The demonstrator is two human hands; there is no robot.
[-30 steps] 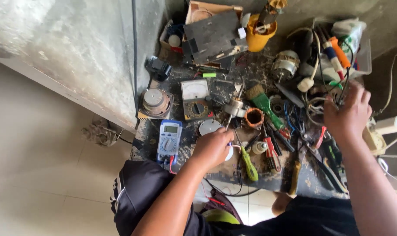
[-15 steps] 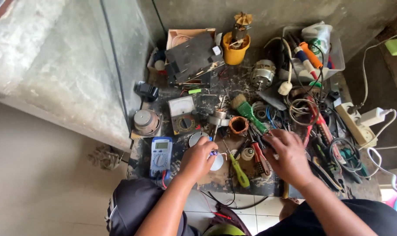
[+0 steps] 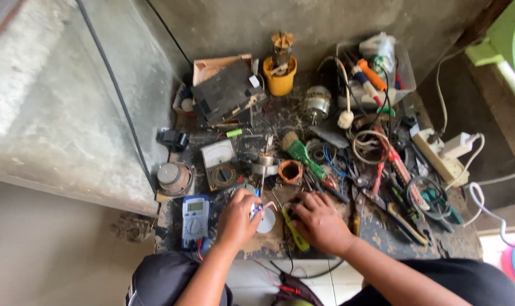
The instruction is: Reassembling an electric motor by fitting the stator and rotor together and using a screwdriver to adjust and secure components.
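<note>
**Hands meet over the small white disc at the near bench edge**

Disc: small round white plastic part [image 3: 265,220], lying at the near edge of the cluttered dark workbench [image 3: 382,232], between the two hands. Left hand [image 3: 237,218] curled over its left side, fingers pinching a small white-and-blue piece just beside it; what that piece is cannot be told. Right hand [image 3: 319,221] lies palm down just right of the disc, fingers bent over the bench; whether it grips anything cannot be told. A second ago this hand was reaching far right among the cables; now it has come in beside the left, so both hands work the same spot.

Yellow-handled tool [image 3: 296,233] lies between the hands, touching the right one. Blue digital multimeter [image 3: 194,218] just left of the left hand. Farther off: orange wound coil ring [image 3: 291,171], green-handled brush [image 3: 302,153], yellow plastic cup [image 3: 280,79] at the far wall.
</note>
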